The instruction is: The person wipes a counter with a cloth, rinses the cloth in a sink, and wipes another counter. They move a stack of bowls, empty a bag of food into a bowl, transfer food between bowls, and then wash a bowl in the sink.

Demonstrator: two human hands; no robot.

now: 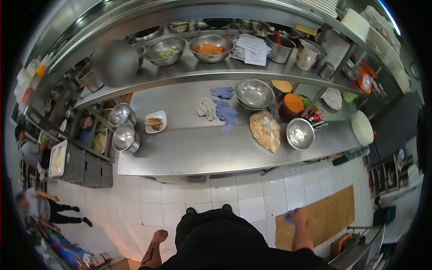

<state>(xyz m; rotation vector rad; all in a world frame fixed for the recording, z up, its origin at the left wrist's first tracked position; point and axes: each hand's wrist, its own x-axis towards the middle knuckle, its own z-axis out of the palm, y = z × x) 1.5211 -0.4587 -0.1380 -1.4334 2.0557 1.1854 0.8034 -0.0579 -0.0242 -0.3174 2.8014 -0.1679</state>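
Observation:
My left hand (160, 236) hangs low beside my body over the white floor tiles, its fingers curled in and nothing showing in them. On the other side, my right hand (299, 216) is closed around a bluish-purple cloth (289, 217), above a brown cardboard sheet (330, 213) on the floor. Both hands are apart from the steel worktable (189, 155) in front of me. On that table lie blue cloths (226, 114), a whitish cloth (206, 109) and a white plate (155, 122) with browned food pieces on it.
Steel bowls (255, 94), a plastic bag of pale food (265, 131) and an orange-lidded container (292, 105) stand on the table. The shelf (180, 76) above holds bowls, papers and pots. Grey crates (85, 166) and a person (42, 204) are at the left.

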